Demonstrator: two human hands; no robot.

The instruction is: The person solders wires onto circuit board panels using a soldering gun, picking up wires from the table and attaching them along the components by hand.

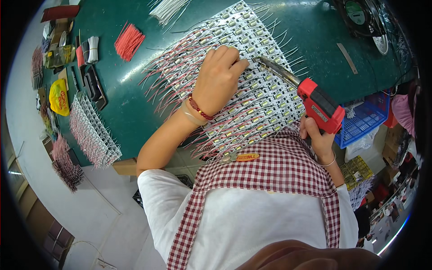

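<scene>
A white circuit board panel (279, 101) lies tilted on the green table, covered with rows of small yellowish components and fringed with red, white and dark wires. Over its middle is my left hand (219, 74), its fingers pinched together close to the board. What they hold is hidden by the hand. A red and black soldering gun (321, 108) is gripped in my right hand (318, 140), to the right of the board. Its metal tip reaches onto the panel, just right of my left fingertips.
Bundles of red wires (129, 41) and white wires (170, 10) lie at the back. Wired boards (92, 132) stand at the left, near a yellow bag (59, 97). A metal ruler (347, 58) and a black fan (360, 18) are at the right, above a blue crate (364, 121).
</scene>
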